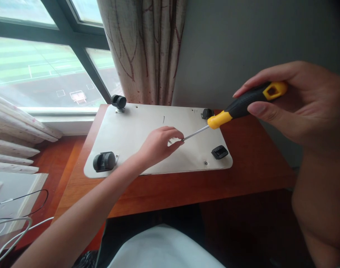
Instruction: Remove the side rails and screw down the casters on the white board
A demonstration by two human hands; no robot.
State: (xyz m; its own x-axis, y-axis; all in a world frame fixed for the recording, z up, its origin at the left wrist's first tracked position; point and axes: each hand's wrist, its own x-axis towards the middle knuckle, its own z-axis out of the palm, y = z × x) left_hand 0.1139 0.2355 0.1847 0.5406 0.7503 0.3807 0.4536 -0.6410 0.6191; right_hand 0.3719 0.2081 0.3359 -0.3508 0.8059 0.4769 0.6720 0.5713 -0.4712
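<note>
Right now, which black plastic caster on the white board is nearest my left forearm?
The near-left black plastic caster, beside your left forearm; the others sit farther off.

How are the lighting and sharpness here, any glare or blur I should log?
Head view: strong daylight at the window, its upper panes washed out; head view: the wall darkens toward the upper right corner; head view: the screwdriver reads clearly without heavy motion blur, but its tip at the left hand is too small to judge.

One head-worn camera looks forward and down at a nearby table.
</note>
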